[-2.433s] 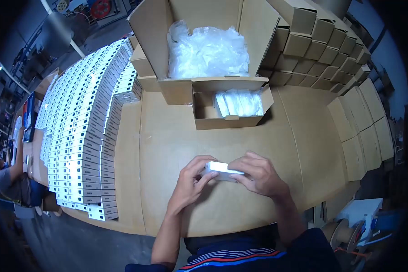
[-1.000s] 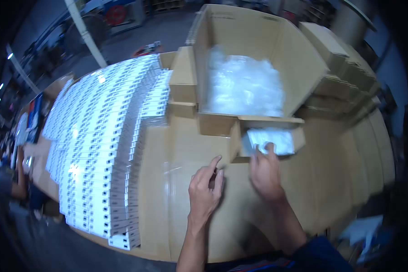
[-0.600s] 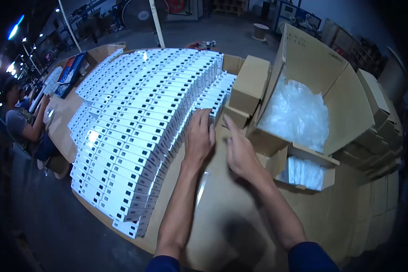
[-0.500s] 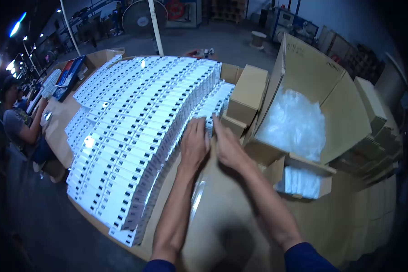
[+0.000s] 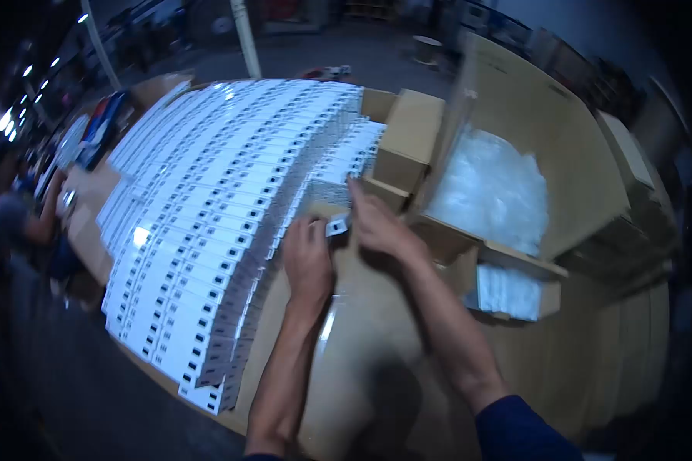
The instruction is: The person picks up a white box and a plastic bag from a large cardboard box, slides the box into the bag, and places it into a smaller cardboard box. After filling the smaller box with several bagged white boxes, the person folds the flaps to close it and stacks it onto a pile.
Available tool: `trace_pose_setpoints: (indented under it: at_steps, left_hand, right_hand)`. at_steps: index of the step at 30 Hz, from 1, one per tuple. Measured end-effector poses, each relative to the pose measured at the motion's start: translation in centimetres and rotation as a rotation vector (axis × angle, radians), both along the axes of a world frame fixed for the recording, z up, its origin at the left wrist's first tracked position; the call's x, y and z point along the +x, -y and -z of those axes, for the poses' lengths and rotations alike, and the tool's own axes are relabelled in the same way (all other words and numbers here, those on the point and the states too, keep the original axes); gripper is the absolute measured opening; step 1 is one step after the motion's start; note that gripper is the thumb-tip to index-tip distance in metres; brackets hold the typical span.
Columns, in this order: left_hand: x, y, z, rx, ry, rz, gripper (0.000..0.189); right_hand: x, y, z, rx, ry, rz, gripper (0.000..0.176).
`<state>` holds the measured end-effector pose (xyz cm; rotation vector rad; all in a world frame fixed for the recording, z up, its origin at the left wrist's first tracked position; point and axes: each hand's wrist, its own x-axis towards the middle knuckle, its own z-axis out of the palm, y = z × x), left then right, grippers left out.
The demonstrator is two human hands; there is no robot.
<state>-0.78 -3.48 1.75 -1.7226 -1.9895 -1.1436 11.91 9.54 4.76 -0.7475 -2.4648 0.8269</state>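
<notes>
Gripping a small white box (image 5: 337, 225) over the table (image 5: 361, 315), our left hand (image 5: 307, 257) has its fingers curled and, as far as blur lets us judge, clamped on it. The box lies just right of those fingers, its dark-squared end towards us; its long axis we cannot tell. Our right hand (image 5: 380, 227) is further right, holding nothing we can see, its straight forefinger pointing at the near end of the short row of boxes (image 5: 350, 154); whether they touch is unclear.

Dim, bluish light; small lamps (image 5: 4, 121) flare at far left. Glare spots the white boxes (image 5: 200, 215), a soft shadow darkens the bench (image 5: 354, 338), blur softens detail, and curved edges fade black.
</notes>
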Motion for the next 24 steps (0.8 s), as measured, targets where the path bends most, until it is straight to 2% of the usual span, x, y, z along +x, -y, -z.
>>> trace_pose_setpoints:
  at_steps: [2, 4, 5, 6, 7, 9, 10, 12, 13, 15, 17, 18, 19, 21, 24]
  left_hand:
    - [1.7, 2.9, -2.1, 0.033, -0.025, -0.025, 0.034]
    - [3.0, 5.5, -2.8, 0.041, 0.126, -0.033, 0.033]
    - [3.8, 7.1, -4.6, 0.030, 0.133, -0.033, 0.036]
    - [4.3, 8.0, -4.9, 0.098, 0.125, 0.003, 0.039]
    - [5.4, 9.1, -5.9, 0.097, 0.202, 0.025, 0.042]
    - [7.8, 10.2, -7.6, 0.126, 0.188, 0.107, 0.043]
    - [8.9, 10.5, -8.5, 0.135, 0.093, 0.153, 0.046]
    - [11.2, 10.3, -11.1, 0.106, 0.155, 0.338, 0.047]
    - [12.3, 9.9, -12.6, 0.095, 0.194, 0.431, 0.047]
    - [13.3, 8.4, -14.4, 0.091, 0.267, 0.540, 0.044]
    - [13.4, 5.3, -15.6, 0.037, 0.309, 0.633, 0.040]
    - [14.2, 3.0, -16.8, 0.067, 0.227, 0.671, 0.029]
    - [15.1, 0.7, -17.3, -0.006, 0.262, 0.687, 0.018]
    - [16.7, -4.9, -16.3, -0.071, 0.222, 0.824, 0.014]
    - [20.1, -10.0, -14.7, -0.200, 0.004, 0.868, 0.011]
  right_hand:
    - [0.8, 2.0, 0.9, 0.185, -0.123, 0.079, 0.083]
    - [2.4, 5.9, -2.2, 0.056, -0.246, 0.133, 0.072]
    - [3.7, 8.4, -4.5, -0.089, -0.259, 0.190, 0.065]
    - [5.4, 10.2, -6.5, -0.276, -0.165, 0.191, 0.058]
    - [7.3, 11.7, -8.7, -0.411, -0.091, 0.133, 0.056]
    - [10.4, 13.5, -11.7, -0.848, -0.151, 0.027, 0.049]
    - [11.1, 13.5, -10.8, -0.810, -0.310, 0.026, 0.045]
    - [12.5, 13.2, -8.2, -0.720, -0.617, 0.014, 0.037]
    - [13.6, 12.9, -8.6, -0.773, -0.765, 0.065, 0.027]
    - [17.7, 11.9, -10.1, -0.790, -0.816, 0.055, 0.022]
    - [21.6, 11.1, -12.1, -0.551, -0.782, 0.171, 0.020]
    - [23.4, 10.1, -12.6, -0.327, -0.687, 0.293, 0.020]
    - [24.9, 9.2, -12.9, -0.107, -0.584, 0.409, 0.019]
    - [27.2, 7.6, -13.8, 0.106, -0.449, 0.637, 0.020]
    - [28.7, 5.8, -14.7, 0.302, -0.357, 0.697, 0.023]
